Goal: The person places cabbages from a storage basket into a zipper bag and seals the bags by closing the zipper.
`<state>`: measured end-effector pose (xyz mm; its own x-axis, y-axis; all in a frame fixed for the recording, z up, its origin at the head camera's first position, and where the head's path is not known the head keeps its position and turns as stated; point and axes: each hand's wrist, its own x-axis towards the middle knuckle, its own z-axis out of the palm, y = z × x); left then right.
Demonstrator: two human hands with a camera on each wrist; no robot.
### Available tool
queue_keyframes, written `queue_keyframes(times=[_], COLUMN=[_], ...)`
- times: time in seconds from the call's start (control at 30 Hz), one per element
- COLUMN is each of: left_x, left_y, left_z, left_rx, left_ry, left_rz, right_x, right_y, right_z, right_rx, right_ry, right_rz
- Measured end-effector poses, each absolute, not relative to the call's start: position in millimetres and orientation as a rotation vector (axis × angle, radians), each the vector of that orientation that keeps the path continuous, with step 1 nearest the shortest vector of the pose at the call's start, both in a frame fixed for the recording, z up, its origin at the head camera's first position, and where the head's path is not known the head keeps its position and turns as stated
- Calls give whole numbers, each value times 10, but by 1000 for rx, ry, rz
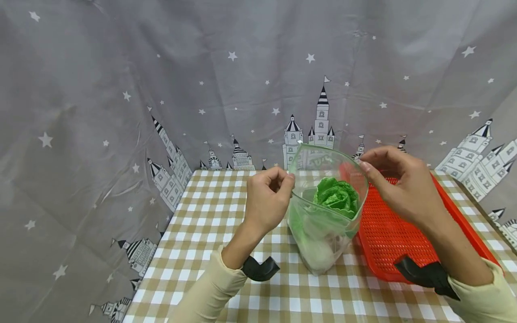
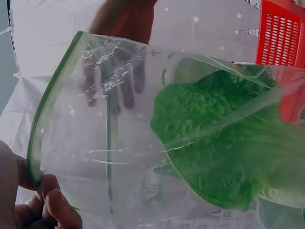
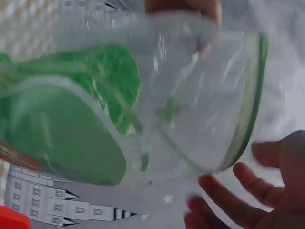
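Note:
A clear zip bag (image 1: 323, 220) with a green-edged mouth stands upright on the table, its mouth spread wide. Inside it is a green leafy vegetable (image 1: 337, 197), like a lettuce or cabbage, above a pale rounded thing (image 1: 317, 255) blurred by the plastic. My left hand (image 1: 268, 197) pinches the left side of the bag's rim between thumb and fingers, also plain in the left wrist view. At the rim's right side is my right hand (image 1: 405, 188); in the right wrist view its fingers (image 3: 259, 183) are spread and loosely bent beside the green edge, blurred, without a visible grip.
A red perforated plastic basket (image 1: 397, 237) lies right of the bag, partly under the right forearm. A brown-and-white checked cloth (image 1: 210, 233) covers the table. Behind and to the left hangs a grey curtain (image 1: 242, 80) with stars and castles. Each wrist bears a black strap mount (image 1: 260, 269).

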<state>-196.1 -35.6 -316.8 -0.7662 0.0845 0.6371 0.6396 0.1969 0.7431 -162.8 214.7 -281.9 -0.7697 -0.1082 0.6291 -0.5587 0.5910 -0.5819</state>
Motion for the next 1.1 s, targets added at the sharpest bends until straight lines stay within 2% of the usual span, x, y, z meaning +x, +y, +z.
queue_keyframes(times=[0.2,0.33,0.43,0.53,0.63,0.87,1.1], left_x=[-1962,-2164,-2477,-2795,-2964,-3032,-2936], left_y=[-303,-281,-228,-154,-129,-186,-512], left_z=[-3160,-3141,-3149,-3190,-3227,-3229,-3145], left_rx=[-709,-686,-680,-824,-942,-885,-730], left_ry=[-2104,-2179,-2289,-2407,-2421,-2272,-2000], left_rz=[-1629,-1602,-1590,-1640,-1761,-1984,-2090], right_x=[-1146,-973,-1025,-1096,-1135,-1264,-1318], right_y=[2075,2031,2045,2110,2200,2343,2684], right_z=[-2950,-3042,-3069,-3072,-3069,-3108,-3083], right_rx=[645,608,674,783,855,926,744], right_ry=[-2278,-2339,-2278,-2215,-2221,-2099,-2094], right_rz=[557,373,419,514,607,709,754])
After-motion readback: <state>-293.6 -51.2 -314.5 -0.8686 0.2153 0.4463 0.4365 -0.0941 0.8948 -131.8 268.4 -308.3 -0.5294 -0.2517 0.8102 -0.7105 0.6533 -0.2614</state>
